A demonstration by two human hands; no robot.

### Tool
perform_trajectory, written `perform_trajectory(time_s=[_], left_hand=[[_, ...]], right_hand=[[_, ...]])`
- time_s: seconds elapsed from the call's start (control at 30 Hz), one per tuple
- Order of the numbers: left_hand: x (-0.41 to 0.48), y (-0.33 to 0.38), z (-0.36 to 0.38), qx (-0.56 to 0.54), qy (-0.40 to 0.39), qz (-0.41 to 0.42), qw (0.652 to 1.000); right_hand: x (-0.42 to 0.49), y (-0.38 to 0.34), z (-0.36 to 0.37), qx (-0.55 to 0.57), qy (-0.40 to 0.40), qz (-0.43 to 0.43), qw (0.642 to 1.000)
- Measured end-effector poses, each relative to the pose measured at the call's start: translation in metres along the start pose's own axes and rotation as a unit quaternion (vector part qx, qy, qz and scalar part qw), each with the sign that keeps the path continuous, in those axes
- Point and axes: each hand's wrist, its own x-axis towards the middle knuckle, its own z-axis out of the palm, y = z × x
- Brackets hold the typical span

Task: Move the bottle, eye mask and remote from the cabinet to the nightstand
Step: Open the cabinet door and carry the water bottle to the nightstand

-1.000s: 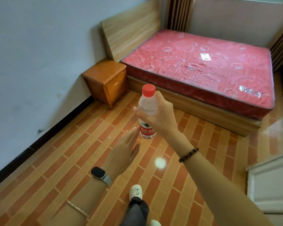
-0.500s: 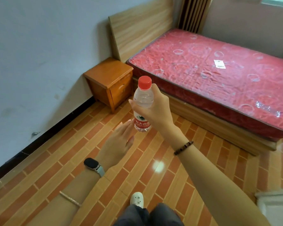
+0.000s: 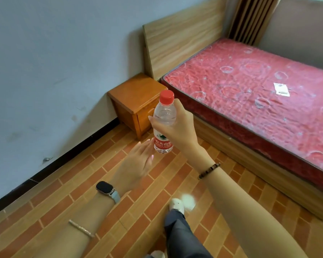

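Bottle (image 3: 164, 123) upright in right hand (image 3: 177, 129)

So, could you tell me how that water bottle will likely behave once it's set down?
The bottle in the right hand looks full, so probably hefty. Tall and narrow, it may tip if nudged. On its side, its round body would likely roll.

The bottle (image 3: 164, 125) is clear with a red cap and a red label carrying a green and white mark, and the nightstand (image 3: 136, 103) behind it is orange-brown wood. The mattress (image 3: 250, 94) is red, quilted with pale ring shapes, against a light wood-grain headboard (image 3: 181, 38); the floor (image 3: 78, 192) is brick-patterned in orange and tan
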Motion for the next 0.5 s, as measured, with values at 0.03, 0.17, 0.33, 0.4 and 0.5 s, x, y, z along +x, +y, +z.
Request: perform_trajectory(time_s=[0.03,0.17,0.33,0.4,0.5], left_hand=[[0.016,-0.007,0.002,0.002,-0.001,-0.001,1.000],[0.078,-0.025,0.007,-0.001,0.016,-0.019,1.000],[0.147,-0.045,0.004,0.011,0.055,-0.046,0.997],[0.168,-0.055,0.004,0.014,0.062,-0.054,0.997],[0.195,-0.070,0.005,0.018,0.067,-0.062,0.996]], right_hand=[[0.015,0.008,0.000,0.001,-0.007,-0.003,1.000],[0.083,0.036,0.000,0.010,-0.041,-0.021,0.999],[0.158,0.060,0.006,0.026,-0.071,-0.035,0.997],[0.182,0.068,0.011,0.030,-0.080,-0.045,0.995],[0.212,0.083,0.022,0.031,-0.095,-0.050,0.994]])
